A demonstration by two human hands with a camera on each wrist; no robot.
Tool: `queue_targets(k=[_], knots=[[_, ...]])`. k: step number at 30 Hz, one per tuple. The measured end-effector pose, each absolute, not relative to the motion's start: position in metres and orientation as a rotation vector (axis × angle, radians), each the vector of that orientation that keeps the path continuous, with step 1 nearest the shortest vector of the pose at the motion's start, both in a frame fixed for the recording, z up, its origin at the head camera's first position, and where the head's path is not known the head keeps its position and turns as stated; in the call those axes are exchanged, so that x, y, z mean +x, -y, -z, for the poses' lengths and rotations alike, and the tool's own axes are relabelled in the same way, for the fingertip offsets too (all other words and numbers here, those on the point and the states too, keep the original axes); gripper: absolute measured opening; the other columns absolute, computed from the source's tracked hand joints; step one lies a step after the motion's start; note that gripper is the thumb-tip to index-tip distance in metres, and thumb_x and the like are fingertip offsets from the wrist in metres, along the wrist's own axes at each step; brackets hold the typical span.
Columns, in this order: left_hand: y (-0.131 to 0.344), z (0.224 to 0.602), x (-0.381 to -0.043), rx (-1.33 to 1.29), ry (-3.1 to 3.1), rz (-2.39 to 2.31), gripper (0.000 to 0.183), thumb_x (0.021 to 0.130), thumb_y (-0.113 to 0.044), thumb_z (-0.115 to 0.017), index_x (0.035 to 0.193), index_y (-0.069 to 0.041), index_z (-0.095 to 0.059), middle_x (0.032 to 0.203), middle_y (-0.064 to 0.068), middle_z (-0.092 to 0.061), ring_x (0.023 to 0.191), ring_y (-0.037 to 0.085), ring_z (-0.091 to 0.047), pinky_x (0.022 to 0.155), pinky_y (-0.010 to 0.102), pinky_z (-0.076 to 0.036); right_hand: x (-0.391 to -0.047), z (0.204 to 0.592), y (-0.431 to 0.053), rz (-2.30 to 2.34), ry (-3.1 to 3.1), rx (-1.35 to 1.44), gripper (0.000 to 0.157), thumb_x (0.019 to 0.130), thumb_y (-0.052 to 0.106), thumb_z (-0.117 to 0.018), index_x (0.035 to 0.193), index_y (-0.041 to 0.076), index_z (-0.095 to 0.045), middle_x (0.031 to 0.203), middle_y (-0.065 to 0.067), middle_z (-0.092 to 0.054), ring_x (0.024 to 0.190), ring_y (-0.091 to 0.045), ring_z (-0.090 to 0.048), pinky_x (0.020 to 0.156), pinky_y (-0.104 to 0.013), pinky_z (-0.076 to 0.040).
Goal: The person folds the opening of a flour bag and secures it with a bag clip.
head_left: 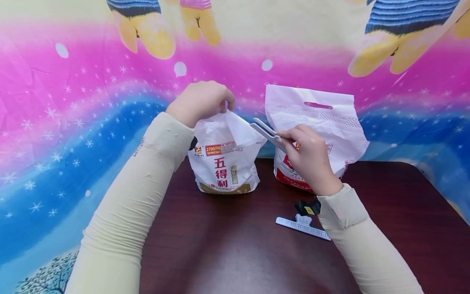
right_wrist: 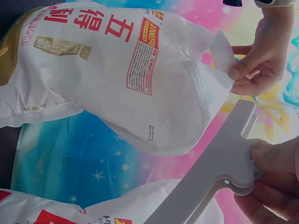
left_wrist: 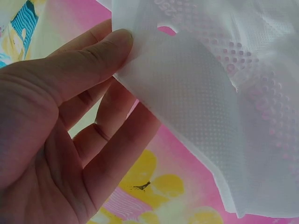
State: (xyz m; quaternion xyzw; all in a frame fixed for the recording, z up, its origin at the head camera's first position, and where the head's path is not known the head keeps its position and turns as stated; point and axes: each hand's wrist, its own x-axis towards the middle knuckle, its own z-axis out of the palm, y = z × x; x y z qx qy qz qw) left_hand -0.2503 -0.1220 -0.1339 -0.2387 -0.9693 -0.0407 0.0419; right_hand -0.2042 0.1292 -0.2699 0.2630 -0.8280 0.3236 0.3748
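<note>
Thumb and fingers of my left hand [head_left: 203,101] pinch the top edge of a white flour bag [head_left: 209,132] with red lettering. In the left wrist view the pinched edge [left_wrist: 173,93] is thin fabric with a dotted band. The bag stands upright, its top partly folded over towards the right. My right hand [head_left: 311,157] pinches a long grey-white sealing clip [right_wrist: 201,163] by its grips. The clip's two long arms stand apart, close to the right of the bag's top.
A second white bag [head_left: 312,112] with a red base and a handle slot stands behind my right hand. Another ruler-marked clip [head_left: 304,229] lies on the dark wooden table [head_left: 227,245], near my right wrist. A colourful printed cloth [head_left: 92,114] hangs behind.
</note>
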Motion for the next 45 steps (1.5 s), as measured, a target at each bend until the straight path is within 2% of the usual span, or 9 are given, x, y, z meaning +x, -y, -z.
queue_targets(k=[10,20,26,33,45], knots=[[0.123,0.134,-0.250,-0.734,2.956,0.097,0.031,0.092,-0.008,-0.072,0.120,-0.020,-0.073,0.113,0.004,-0.067,0.106,0.023,-0.058,0.096,0.045,-0.050,-0.211,0.263,-0.120,-0.808,2.117,0.709,0.020,0.084,-0.002,-0.080,0.104,-0.005,-0.076,0.089,-0.017,-0.069,0.075,-0.026,-0.058,0.067,-0.040,-0.056],[0.120,0.135,-0.249,-0.731,2.951,0.081,0.030,0.092,-0.007,-0.071,0.119,-0.020,-0.074,0.112,0.004,-0.067,0.104,0.023,-0.059,0.094,0.043,-0.051,-0.218,0.263,-0.116,-0.764,2.117,0.767,0.015,0.086,-0.002,-0.078,0.101,-0.005,-0.076,0.084,-0.016,-0.067,0.071,-0.027,-0.053,0.062,-0.036,-0.048],[0.120,0.135,-0.249,-0.726,2.941,0.077,0.029,0.092,-0.007,-0.071,0.117,-0.020,-0.074,0.111,0.004,-0.067,0.104,0.023,-0.059,0.094,0.044,-0.051,-0.218,0.257,-0.115,-0.741,2.139,0.784,0.016,0.087,0.000,-0.077,0.103,-0.004,-0.076,0.086,-0.016,-0.067,0.072,-0.028,-0.055,0.063,-0.037,-0.050],[0.120,0.135,-0.251,-0.752,2.904,0.033,0.026,0.095,-0.006,-0.068,0.116,-0.018,-0.075,0.111,0.004,-0.069,0.102,0.024,-0.061,0.094,0.044,-0.051,-0.220,0.249,-0.112,-0.752,2.214,0.779,0.016,0.089,0.001,-0.076,0.104,-0.004,-0.076,0.090,-0.017,-0.068,0.076,-0.027,-0.057,0.070,-0.041,-0.055],[0.121,0.136,-0.252,-0.791,2.863,-0.009,0.024,0.096,-0.006,-0.066,0.116,-0.016,-0.075,0.110,0.005,-0.070,0.100,0.024,-0.062,0.094,0.043,-0.052,-0.224,0.242,-0.107,-0.752,2.266,0.786,0.012,0.091,0.000,-0.073,0.102,-0.005,-0.075,0.088,-0.017,-0.068,0.074,-0.028,-0.056,0.067,-0.041,-0.053]])
